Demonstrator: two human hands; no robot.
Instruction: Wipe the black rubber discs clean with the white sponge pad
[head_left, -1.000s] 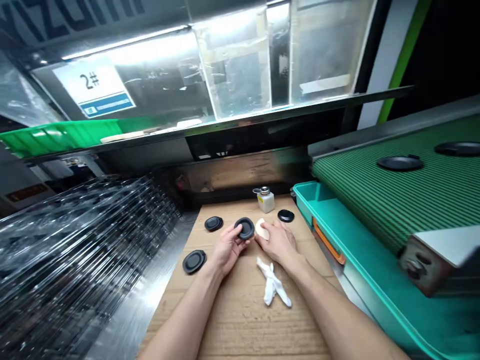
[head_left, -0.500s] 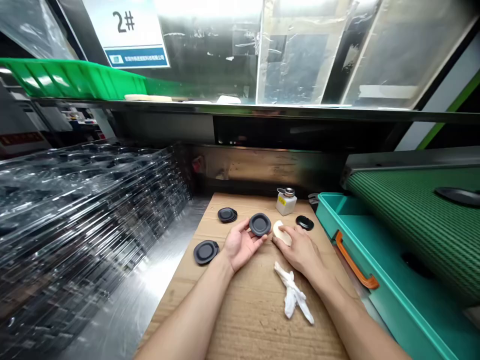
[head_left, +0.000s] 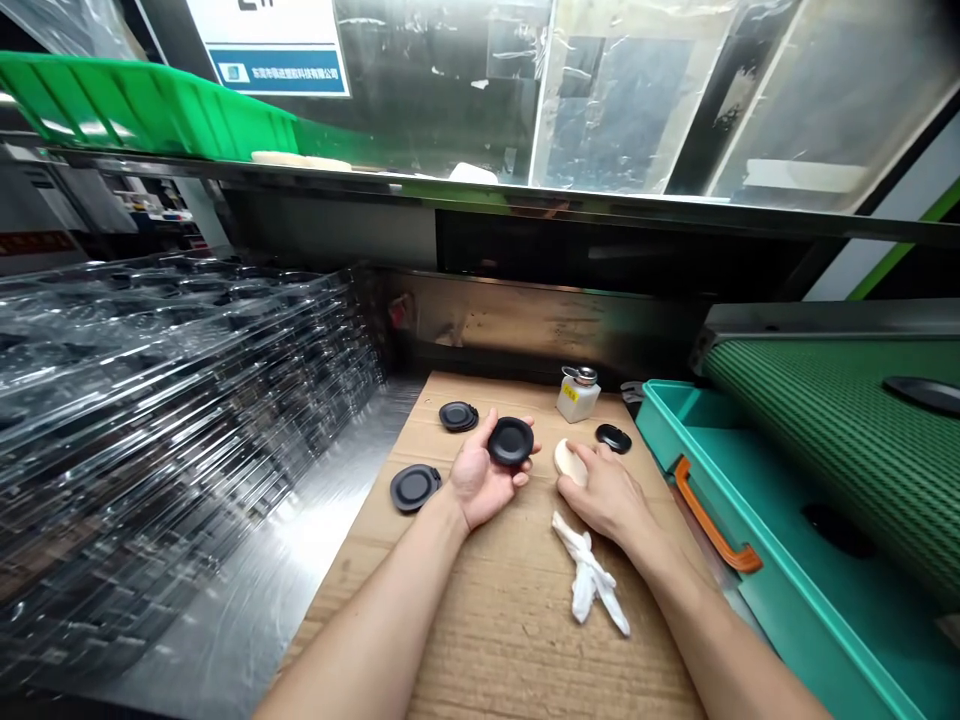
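My left hand point(head_left: 487, 478) holds a round black part point(head_left: 511, 441) on its fingers, face up, above the cardboard point(head_left: 495, 620). To the right, my right hand point(head_left: 604, 488) has its fingers closed on a round cream pad point(head_left: 570, 463), a little apart from the black part. Black round parts lie left of my hands, some at the back point(head_left: 457, 416) and some nearer point(head_left: 414, 487). Another glossy black part point(head_left: 613, 438) rests beyond my right hand. A white bottle with a metal top point(head_left: 578, 395) stands at the back. A twisted white cloth point(head_left: 591, 575) lies below my right hand.
Stacked clear plastic trays point(head_left: 187, 390) fill the left side. At the right is a teal bin point(head_left: 825, 610) with an orange handle point(head_left: 712, 520), beside a green conveyor belt point(head_left: 840, 400) carrying a black part. A metal shelf with a green basket point(head_left: 150, 105) runs above.
The black part in my left hand has turned and now looks darker and glossier. Both hands are slightly farther apart, with the pad still in my right hand. The camera view has shifted.
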